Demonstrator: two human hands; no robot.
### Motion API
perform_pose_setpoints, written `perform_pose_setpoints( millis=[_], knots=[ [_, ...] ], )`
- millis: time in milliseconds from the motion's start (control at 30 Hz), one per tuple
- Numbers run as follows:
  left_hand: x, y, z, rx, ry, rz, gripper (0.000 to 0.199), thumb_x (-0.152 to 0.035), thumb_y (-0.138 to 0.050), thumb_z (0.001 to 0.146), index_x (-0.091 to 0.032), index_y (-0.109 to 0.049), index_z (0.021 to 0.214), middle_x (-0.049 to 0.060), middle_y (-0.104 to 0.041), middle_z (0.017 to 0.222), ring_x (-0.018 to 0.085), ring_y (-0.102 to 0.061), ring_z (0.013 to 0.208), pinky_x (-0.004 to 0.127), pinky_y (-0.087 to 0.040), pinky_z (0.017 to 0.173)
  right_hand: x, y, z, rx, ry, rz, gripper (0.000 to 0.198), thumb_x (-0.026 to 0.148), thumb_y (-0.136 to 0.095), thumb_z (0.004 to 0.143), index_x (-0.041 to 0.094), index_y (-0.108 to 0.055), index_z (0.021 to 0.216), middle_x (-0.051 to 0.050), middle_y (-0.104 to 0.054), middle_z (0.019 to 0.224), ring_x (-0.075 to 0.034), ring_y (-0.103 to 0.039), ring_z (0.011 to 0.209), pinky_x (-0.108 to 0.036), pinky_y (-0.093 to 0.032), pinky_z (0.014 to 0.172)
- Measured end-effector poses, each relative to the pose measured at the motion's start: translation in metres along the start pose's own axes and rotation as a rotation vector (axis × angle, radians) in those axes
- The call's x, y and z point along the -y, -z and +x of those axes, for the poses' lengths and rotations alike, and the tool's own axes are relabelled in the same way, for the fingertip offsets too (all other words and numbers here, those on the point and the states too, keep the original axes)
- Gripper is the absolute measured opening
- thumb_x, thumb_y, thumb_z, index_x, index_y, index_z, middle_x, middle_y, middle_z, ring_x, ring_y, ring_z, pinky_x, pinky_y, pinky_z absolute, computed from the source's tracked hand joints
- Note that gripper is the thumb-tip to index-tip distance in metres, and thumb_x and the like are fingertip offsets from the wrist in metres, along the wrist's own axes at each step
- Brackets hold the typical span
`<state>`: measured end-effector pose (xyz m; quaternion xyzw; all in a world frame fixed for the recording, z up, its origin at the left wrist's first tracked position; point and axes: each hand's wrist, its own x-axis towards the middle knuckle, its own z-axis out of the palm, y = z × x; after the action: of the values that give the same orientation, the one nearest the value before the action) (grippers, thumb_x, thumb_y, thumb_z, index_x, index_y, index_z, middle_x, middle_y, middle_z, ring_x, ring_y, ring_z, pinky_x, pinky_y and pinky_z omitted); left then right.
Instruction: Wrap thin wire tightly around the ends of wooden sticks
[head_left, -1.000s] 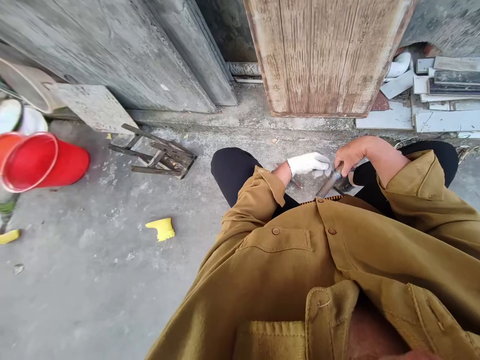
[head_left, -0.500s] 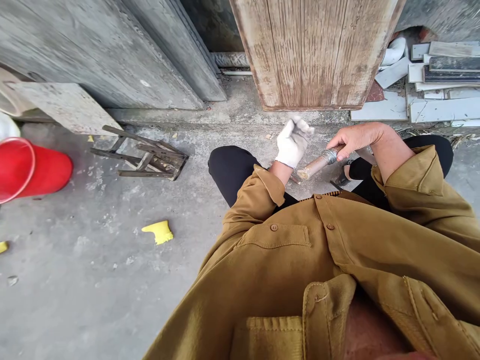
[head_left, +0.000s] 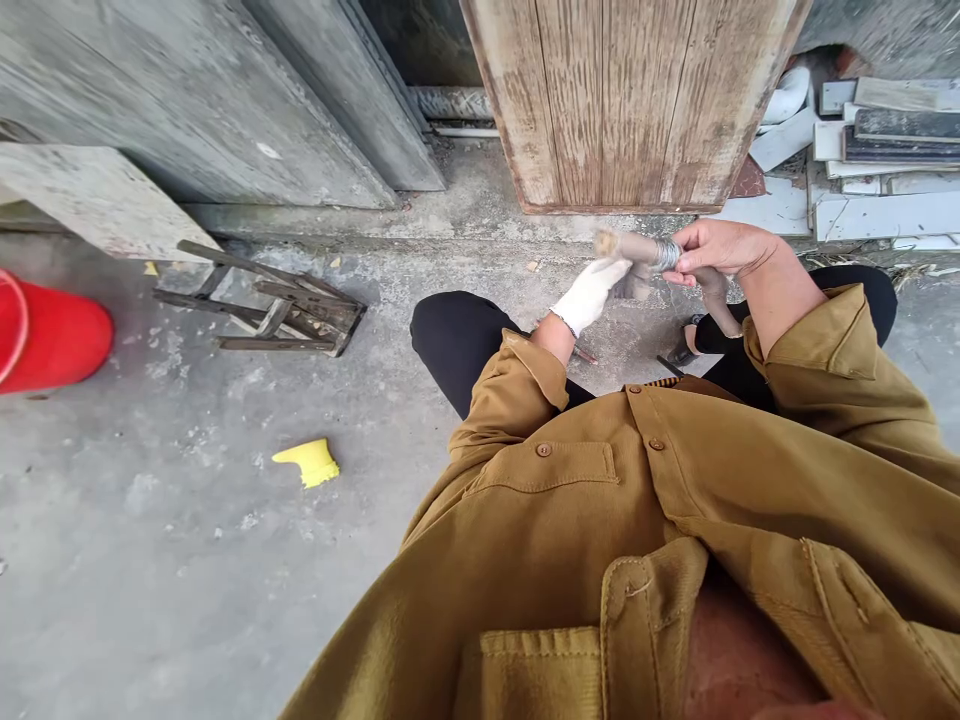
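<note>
A wooden stick point(head_left: 636, 247) with a pale cut end is wound with several turns of metal wire point(head_left: 667, 254). My bare right hand point(head_left: 720, 250) grips it just beside the winding, thumb and fingers closed round it. A curved grey-brown length point(head_left: 718, 300), seemingly part of the same stick, runs down from under that hand. In a white glove, my left hand point(head_left: 589, 295) is against the underside of the stick near its cut end. Its fingers curl there, partly hidden, with greyish dirt on the fingertips.
Before me leans a brown plank panel point(head_left: 615, 110). White boards point(head_left: 862, 215) are stacked at the right. On the concrete floor to the left are a small wooden stool lying on its side point(head_left: 277, 305), a red bucket point(head_left: 60, 335) and a yellow scrap point(head_left: 309, 462).
The stick's cut end has swung up and away from my body. My gloved left hand, apart from the stick before, has come against its underside. The view has shifted slightly.
</note>
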<state>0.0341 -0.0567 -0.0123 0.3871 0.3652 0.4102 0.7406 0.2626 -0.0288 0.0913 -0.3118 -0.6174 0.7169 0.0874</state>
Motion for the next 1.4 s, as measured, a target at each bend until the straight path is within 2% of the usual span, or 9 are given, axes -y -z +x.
perform_pose_setpoints(
  millis=[167,300,533,667,800,1000,1167,1300,1400],
  knots=[
    [-0.013,0.000,-0.015,-0.025,0.033,-0.039,0.044,-0.058,-0.070,0.095,-0.014,-0.073,0.097,0.008,-0.077,0.082,0.023,-0.078,0.083,0.033,-0.061,0.076,-0.003,0.002,0.001,-0.171,-0.002,0.138,0.041,0.047,-0.088,0.079,0.015,-0.062,0.077,-0.002,-0.061,0.070,-0.009,-0.052,0.058,-0.022,-0.045,0.055],
    [-0.018,0.001,-0.018,-0.068,0.029,-0.084,0.040,-0.055,-0.070,0.095,-0.015,-0.072,0.095,0.008,-0.078,0.087,0.020,-0.078,0.081,0.030,-0.060,0.073,-0.007,0.004,0.002,-0.261,-0.021,0.242,0.028,0.034,-0.083,0.086,0.012,-0.066,0.087,-0.004,-0.063,0.071,-0.009,-0.054,0.058,-0.023,-0.045,0.054],
    [-0.012,0.007,-0.018,0.014,-0.021,0.002,0.034,-0.043,-0.083,0.081,-0.014,-0.072,0.096,0.008,-0.078,0.096,0.014,-0.073,0.072,0.027,-0.058,0.072,-0.005,0.000,0.003,-0.404,-0.058,0.337,0.009,0.018,-0.072,0.092,0.011,-0.066,0.090,-0.004,-0.063,0.068,-0.010,-0.053,0.057,-0.024,-0.044,0.052],
    [-0.010,0.011,-0.017,-0.046,-0.054,-0.019,0.033,-0.029,-0.075,0.079,-0.017,-0.073,0.109,0.009,-0.078,0.110,0.016,-0.076,0.084,0.030,-0.061,0.079,0.000,-0.004,0.003,-0.456,-0.059,0.353,0.010,0.012,-0.064,0.095,0.011,-0.065,0.086,-0.004,-0.062,0.067,-0.010,-0.053,0.055,-0.023,-0.044,0.052],
    [-0.009,0.013,-0.016,-0.098,0.014,-0.028,0.035,-0.025,-0.067,0.081,-0.015,-0.072,0.114,0.009,-0.078,0.101,0.019,-0.077,0.086,0.034,-0.062,0.083,0.003,-0.006,0.003,-0.458,-0.069,0.345,0.013,0.009,-0.059,0.097,0.011,-0.064,0.085,-0.005,-0.062,0.066,-0.010,-0.052,0.052,-0.023,-0.044,0.051],
    [-0.012,0.011,-0.020,0.055,-0.004,0.062,0.026,-0.027,-0.076,0.075,-0.013,-0.073,0.096,0.004,-0.074,0.086,0.013,-0.072,0.070,0.026,-0.059,0.070,0.004,-0.003,0.002,-0.460,-0.038,0.382,0.006,0.014,-0.066,0.097,0.010,-0.064,0.093,-0.003,-0.060,0.067,-0.010,-0.052,0.054,-0.021,-0.045,0.051],
    [-0.015,0.008,-0.024,0.092,0.035,0.119,0.037,-0.044,-0.081,0.081,-0.013,-0.072,0.098,0.006,-0.075,0.088,0.013,-0.072,0.071,0.026,-0.060,0.070,-0.001,-0.006,0.010,-0.507,-0.008,0.454,0.012,0.019,-0.070,0.096,0.012,-0.062,0.091,-0.003,-0.061,0.069,-0.009,-0.052,0.056,-0.020,-0.045,0.049],
    [-0.014,0.006,-0.024,0.113,0.081,0.096,0.042,-0.048,-0.085,0.078,-0.012,-0.072,0.096,0.007,-0.075,0.084,0.014,-0.072,0.068,0.026,-0.059,0.066,-0.006,-0.022,0.026,-0.544,0.054,0.568,0.024,0.032,-0.080,0.092,0.015,-0.063,0.094,-0.006,-0.073,0.090,-0.008,-0.054,0.056,-0.020,-0.047,0.048],
    [-0.013,0.002,-0.026,0.112,0.133,0.105,0.041,-0.048,-0.086,0.077,-0.012,-0.072,0.092,0.006,-0.075,0.081,0.015,-0.072,0.065,0.026,-0.059,0.064,-0.009,-0.033,0.038,-0.519,0.048,0.595,0.033,0.043,-0.081,0.091,0.016,-0.064,0.096,-0.010,-0.077,0.100,-0.010,-0.063,0.064,-0.019,-0.047,0.048]
  ],
)
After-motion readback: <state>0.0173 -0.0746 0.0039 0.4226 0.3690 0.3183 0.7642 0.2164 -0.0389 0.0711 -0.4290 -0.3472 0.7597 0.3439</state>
